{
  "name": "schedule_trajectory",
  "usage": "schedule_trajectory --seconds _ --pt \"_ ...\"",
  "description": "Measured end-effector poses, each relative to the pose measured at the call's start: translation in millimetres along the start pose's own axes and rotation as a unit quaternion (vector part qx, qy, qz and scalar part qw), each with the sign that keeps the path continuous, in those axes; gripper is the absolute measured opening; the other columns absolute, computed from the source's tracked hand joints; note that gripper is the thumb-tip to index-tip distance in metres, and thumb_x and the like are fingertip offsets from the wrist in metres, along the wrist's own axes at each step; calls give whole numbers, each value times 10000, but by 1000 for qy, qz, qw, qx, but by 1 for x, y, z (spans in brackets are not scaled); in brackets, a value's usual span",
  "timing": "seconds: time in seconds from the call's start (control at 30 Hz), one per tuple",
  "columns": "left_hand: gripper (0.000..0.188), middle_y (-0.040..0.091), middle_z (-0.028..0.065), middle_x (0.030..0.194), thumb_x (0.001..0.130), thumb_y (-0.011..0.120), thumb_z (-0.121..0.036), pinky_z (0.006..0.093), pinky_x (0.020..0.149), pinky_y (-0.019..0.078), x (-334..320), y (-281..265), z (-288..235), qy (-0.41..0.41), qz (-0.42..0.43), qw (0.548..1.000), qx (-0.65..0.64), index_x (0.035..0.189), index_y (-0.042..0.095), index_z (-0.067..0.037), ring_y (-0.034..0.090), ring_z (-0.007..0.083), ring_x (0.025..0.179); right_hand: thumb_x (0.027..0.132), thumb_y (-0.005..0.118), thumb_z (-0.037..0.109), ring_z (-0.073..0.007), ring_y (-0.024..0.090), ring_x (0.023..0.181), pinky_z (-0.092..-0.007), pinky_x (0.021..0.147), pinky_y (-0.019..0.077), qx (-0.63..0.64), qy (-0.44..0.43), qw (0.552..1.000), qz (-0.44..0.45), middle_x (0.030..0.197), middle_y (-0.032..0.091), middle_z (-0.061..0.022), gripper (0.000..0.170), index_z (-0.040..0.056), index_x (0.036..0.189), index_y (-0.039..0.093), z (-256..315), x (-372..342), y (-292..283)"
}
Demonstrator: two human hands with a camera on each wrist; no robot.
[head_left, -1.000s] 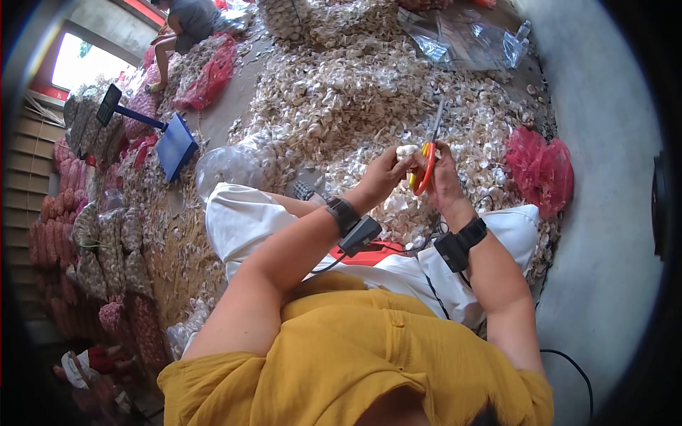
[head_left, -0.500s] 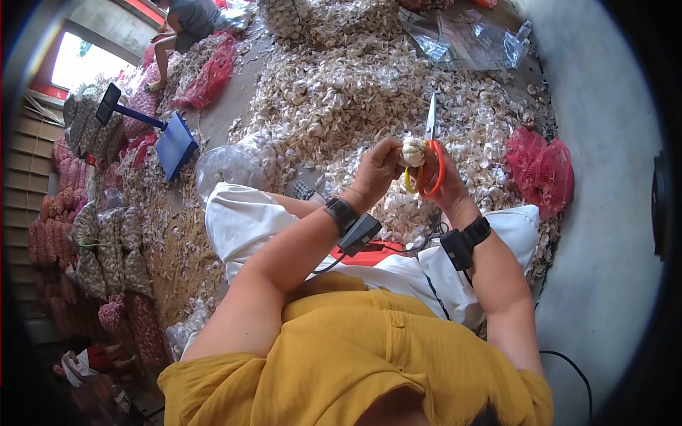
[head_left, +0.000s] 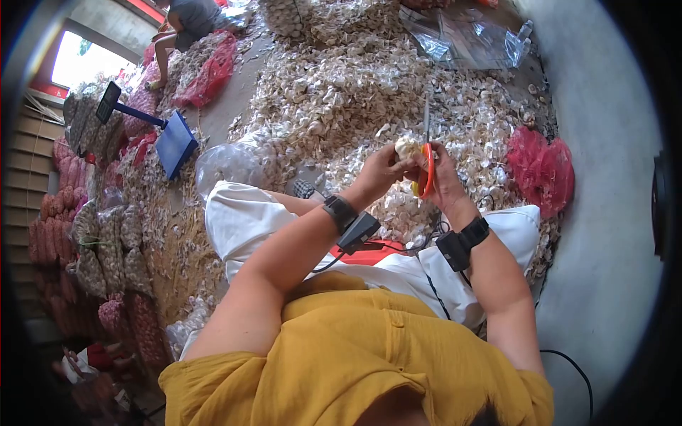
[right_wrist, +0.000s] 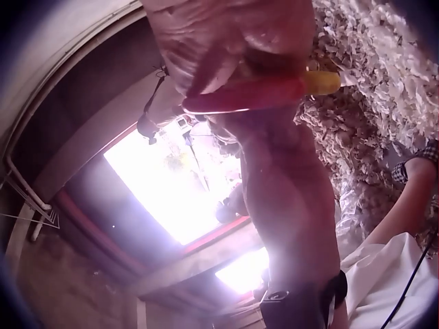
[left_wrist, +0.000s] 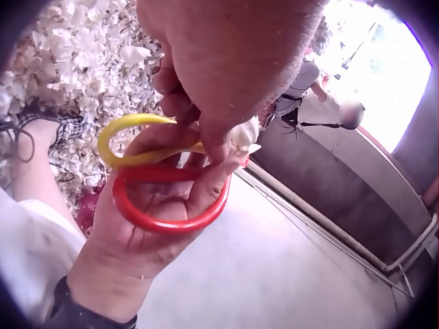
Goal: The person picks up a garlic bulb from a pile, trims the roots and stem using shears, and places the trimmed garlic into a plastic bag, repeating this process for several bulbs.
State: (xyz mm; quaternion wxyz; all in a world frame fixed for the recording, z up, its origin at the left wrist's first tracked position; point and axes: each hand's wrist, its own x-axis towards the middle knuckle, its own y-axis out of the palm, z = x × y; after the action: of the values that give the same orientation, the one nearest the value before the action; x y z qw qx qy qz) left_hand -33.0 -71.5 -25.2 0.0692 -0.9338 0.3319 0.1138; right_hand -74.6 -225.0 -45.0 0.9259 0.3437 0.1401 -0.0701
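Observation:
A whitish garlic bulb (head_left: 407, 147) is pinched in the fingertips of my left hand (head_left: 379, 175). My right hand (head_left: 446, 183) grips a pair of scissors (head_left: 428, 170) with one red-orange and one yellow handle loop, the blades pointing away from me. Both hands meet in front of my lap, with the bulb right beside the scissors. In the left wrist view the garlic bulb (left_wrist: 245, 137) shows past my left fingers, and the red loop (left_wrist: 171, 225) lies across my right palm. The right wrist view shows the red handle (right_wrist: 247, 96) between the hands; the blades are hidden there.
Garlic skins and bulbs (head_left: 341, 92) cover the floor ahead. A pink net bag (head_left: 540, 170) lies near the right wall (head_left: 604, 213). At left are a clear plastic bag (head_left: 227, 167), a blue scale (head_left: 176, 147) and several filled net sacks (head_left: 110, 248). Another person (head_left: 192, 21) sits far back.
The scissors have turned from showing their blades and both loops broadly to nearly edge-on. The garlic bulb has shifted slightly left and up in my left fingers, and both hands stay close together.

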Motion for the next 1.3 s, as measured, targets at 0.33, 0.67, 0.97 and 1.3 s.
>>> schedule_trajectory --seconds 0.33,0.67,0.97,1.3 --pt "208 534 -3 738 877 619 -140 217 531 389 -5 -13 -6 64 7 996 66 1005 505 -21 470 53 611 850 648 145 -106 601 782 -256 597 509 -79 -39 996 22 866 594 -15 392 119 1164 415 0 2 -9" --pt "141 532 -23 778 938 528 -164 202 582 390 2 -7 19 70 -31 994 -78 1021 518 -51 479 45 697 813 696 172 -156 620 814 -283 636 539 1 -2 998 70 952 606 -52 434 124 1150 427 5 -3 -4" --pt "178 569 13 955 885 575 -61 244 712 455 5 -19 21 145 -33 989 11 1062 558 -56 544 118 845 883 606 257 -170 604 766 -305 627 539 93 47 990 95 973 593 -62 286 127 1103 479 10 -3 -3" --pt "410 577 67 865 857 646 -308 260 695 450 1 -1 -1 48 -16 998 -26 1101 508 -9 556 135 816 856 648 224 -169 620 737 -303 609 530 36 27 999 25 905 614 -58 354 107 1115 438 3 1 -4"
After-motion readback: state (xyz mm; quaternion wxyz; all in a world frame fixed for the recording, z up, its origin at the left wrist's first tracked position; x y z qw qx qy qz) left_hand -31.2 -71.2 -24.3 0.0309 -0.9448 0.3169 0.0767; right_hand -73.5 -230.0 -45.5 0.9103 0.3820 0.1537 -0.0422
